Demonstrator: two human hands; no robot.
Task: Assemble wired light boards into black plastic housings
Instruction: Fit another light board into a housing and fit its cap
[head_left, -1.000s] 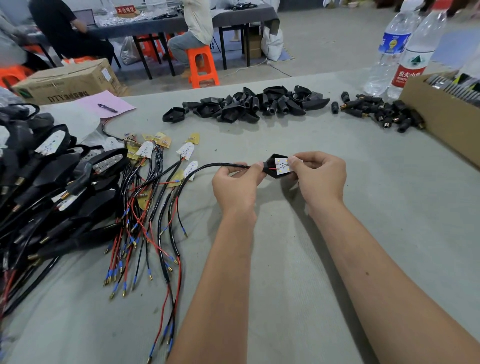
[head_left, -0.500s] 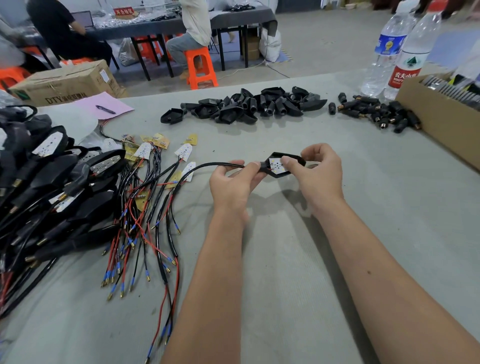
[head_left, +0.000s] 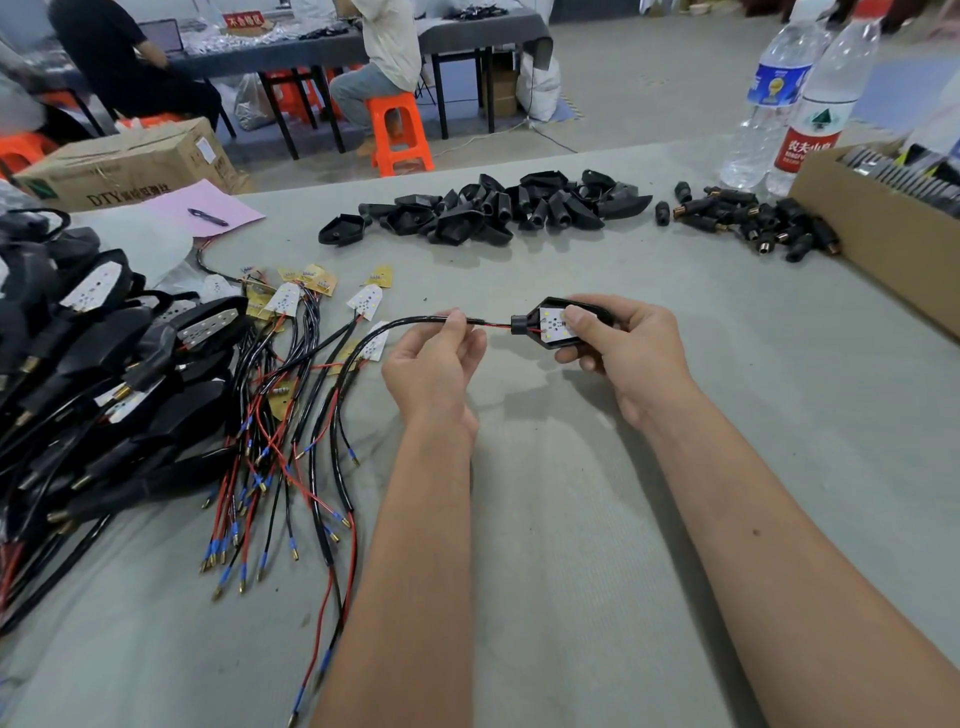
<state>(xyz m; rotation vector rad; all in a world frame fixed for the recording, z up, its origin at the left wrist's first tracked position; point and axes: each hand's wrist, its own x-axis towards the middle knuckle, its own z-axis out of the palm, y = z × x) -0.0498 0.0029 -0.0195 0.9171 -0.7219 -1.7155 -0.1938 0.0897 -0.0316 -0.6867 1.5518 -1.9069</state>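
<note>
- Housing: black moulded plastic, pointed wedge shape with a round collar at its narrow end, open face up. It is held above the table, in front of the person.
- Board: white, flat, dotted with small yellow emitters, seated inside the housing.
- Right hand: fingers curled under and around the housing's wide end, thumb pressing down on the board.
- Left hand: pinches the cable between thumb and fingers, just left of the collar. Thin red and black leads run from the sheath through the collar to the board.
- Table: covered in grey, felt-like cloth.
- Loose boards with black, red and blue-tipped wires lie to the left of the left hand.
- Finished units are heaped at the far left edge.
- Empty housings are piled at the far side, well apart from the hands; small black plugs with copper ends lie to their right.
- Cardboard box at the right edge holds dark flat parts; what they are cannot be told.
- Two clear plastic bottles stand behind the box.
</note>
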